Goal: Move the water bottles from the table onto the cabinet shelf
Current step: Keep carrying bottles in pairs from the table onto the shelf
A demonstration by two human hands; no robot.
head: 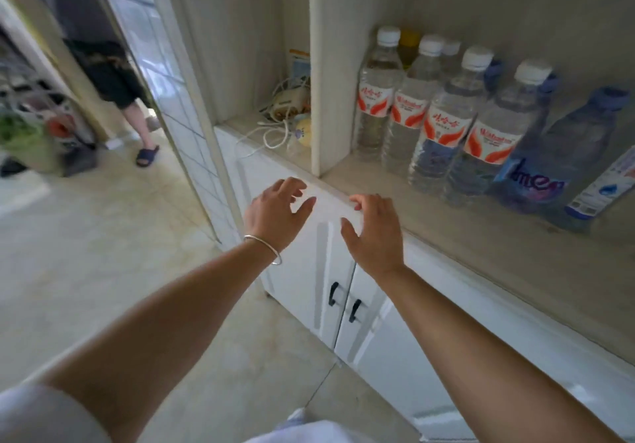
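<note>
Several clear water bottles with red-and-white labels and white caps [443, 123] stand upright in a row on the cabinet shelf [481, 239]. To their right stand blue-tinted bottles [563, 154] with blue caps. My left hand [275, 212] hovers in front of the shelf's front edge, fingers spread and empty. My right hand [374, 233] is beside it, also spread and empty, its fingertips close to the shelf edge. Both hands are left of and below the bottles. No table is in view.
A vertical divider [326, 64] splits the shelf; the left bay holds a tangle of white cables and chargers [285, 112]. White cabinet doors with black handles [343, 301] are below. A person in dark slippers [134, 98] stands in the doorway at left.
</note>
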